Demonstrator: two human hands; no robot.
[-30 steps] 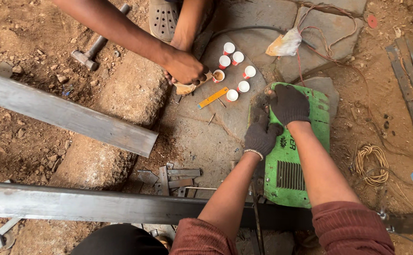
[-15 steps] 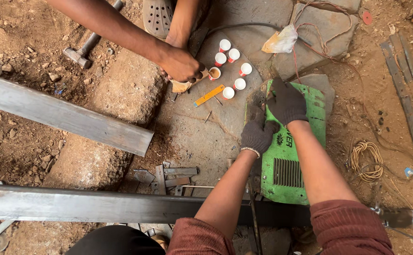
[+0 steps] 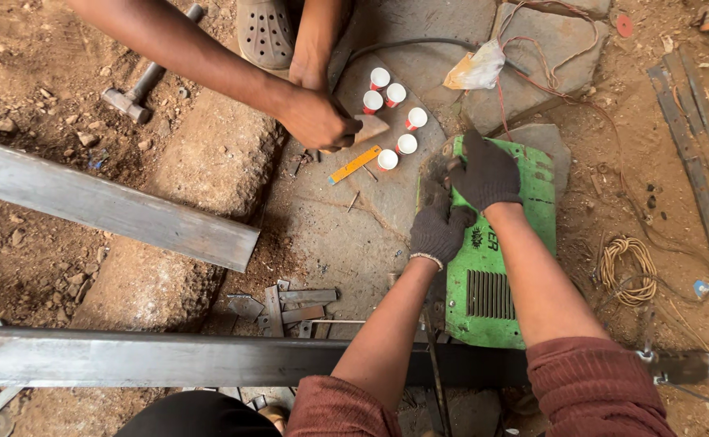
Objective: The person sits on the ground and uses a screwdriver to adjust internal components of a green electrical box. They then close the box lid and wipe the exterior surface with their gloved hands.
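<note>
My left hand point(image 3: 439, 229) and my right hand point(image 3: 485, 171) both wear dark gloves and rest on the top left corner of a green box-shaped machine point(image 3: 492, 283). My right hand curls over a dark round part point(image 3: 435, 168) at that corner. My left hand sits just below it on the machine's edge, and its grip is hidden. Another person's hand point(image 3: 315, 118) holds a flat tan piece point(image 3: 370, 128) beside several small white-and-red cups point(image 3: 395, 94).
An orange ruler point(image 3: 354, 164) lies on the stone slab. A flat steel bar point(image 3: 111, 206) and a long steel beam point(image 3: 168, 356) cross the left and front. A hammer point(image 3: 132, 95), scrap metal pieces point(image 3: 289, 306), a wire coil point(image 3: 630, 271) and metal strips point(image 3: 694, 121) lie around.
The other person's hand has shifted slightly and now shows a flat tan piece in its grip. My two gloved hands stay on the green machine's corner.
</note>
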